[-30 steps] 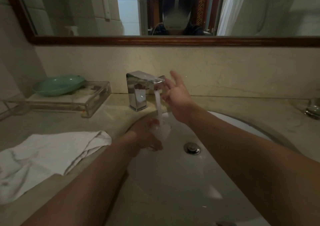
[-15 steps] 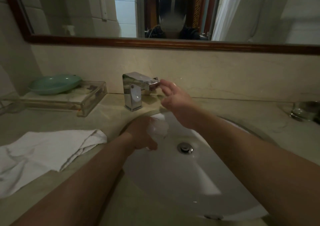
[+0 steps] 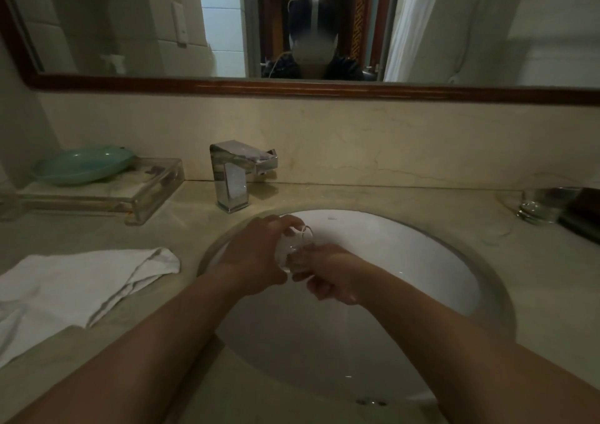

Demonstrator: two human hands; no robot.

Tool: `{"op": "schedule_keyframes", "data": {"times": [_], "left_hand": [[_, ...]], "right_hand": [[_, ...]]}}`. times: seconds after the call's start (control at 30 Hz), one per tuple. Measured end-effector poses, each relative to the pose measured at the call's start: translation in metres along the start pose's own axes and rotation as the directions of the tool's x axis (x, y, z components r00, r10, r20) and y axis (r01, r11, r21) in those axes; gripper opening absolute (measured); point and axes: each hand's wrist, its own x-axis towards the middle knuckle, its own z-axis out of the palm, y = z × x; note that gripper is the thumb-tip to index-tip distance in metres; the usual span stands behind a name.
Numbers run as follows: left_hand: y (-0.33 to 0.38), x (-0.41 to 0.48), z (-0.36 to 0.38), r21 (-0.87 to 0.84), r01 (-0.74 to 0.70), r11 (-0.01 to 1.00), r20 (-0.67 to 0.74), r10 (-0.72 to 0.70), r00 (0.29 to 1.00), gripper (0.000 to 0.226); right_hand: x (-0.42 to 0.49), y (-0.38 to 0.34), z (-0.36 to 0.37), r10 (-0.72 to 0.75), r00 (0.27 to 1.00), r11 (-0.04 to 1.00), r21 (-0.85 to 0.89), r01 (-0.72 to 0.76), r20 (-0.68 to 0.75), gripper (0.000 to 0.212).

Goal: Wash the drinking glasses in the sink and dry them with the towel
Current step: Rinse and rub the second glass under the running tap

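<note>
Left grip (image 3: 256, 254) is wrapped around a clear drinking glass (image 3: 293, 245), fingers curled over its top side, forearm reaching in from the lower left. Right grip (image 3: 328, 279) comes in from the lower right with its fingers (image 3: 319, 289) bent, meeting the lower end of the glass; whether it clasps the glass or only rubs it cannot be told. The glass is held tilted over the white oval sink (image 3: 422, 261), its rim pointing up and to the right, wet and see-through. A white crumpled towel (image 3: 81, 287) lies on the beige marble bench (image 3: 535, 277) left of the sink. A second clear glass (image 3: 545, 204) stands far right on the bench. Behind the sink stands a square chrome tap (image 3: 230, 177); a teal dish (image 3: 84, 164) rests on a clear plastic tray (image 3: 156, 193).
</note>
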Motion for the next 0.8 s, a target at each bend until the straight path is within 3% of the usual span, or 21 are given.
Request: {"op": "schedule_keyframes", "data": {"times": [0.23,0.4,0.6,0.7,0.8], "left_hand": [[-0.001,-0.001,0.006,0.011,-0.061,0.998,-0.049,0.062,0.997,0.086],[0.003,0.001,0.005,0.142,-0.188,0.972,-0.117,0.205,0.972,0.078],[-0.002,0.005,0.003,0.254,-0.292,0.922,-0.215,0.348,0.913,0.084],[-0.003,0.005,0.006,0.103,-0.288,0.952,-0.257,0.305,0.917,0.092],[-0.008,0.005,0.008,-0.229,-0.114,0.967,-0.227,0.061,0.972,0.098]], "right_hand": [[0.008,0.001,0.000,0.107,0.993,0.987,-0.129,-0.100,0.047,0.033],[0.011,-0.001,-0.002,-0.023,0.989,0.999,0.027,0.019,0.149,0.012],[0.011,-0.003,0.007,-0.163,0.985,0.985,0.052,0.165,-0.055,0.021],[0.010,-0.005,0.005,-0.175,0.985,0.976,0.135,0.173,-0.003,0.028],[0.001,-0.010,-0.002,-0.221,0.968,0.968,0.148,0.203,0.117,0.020]]}}
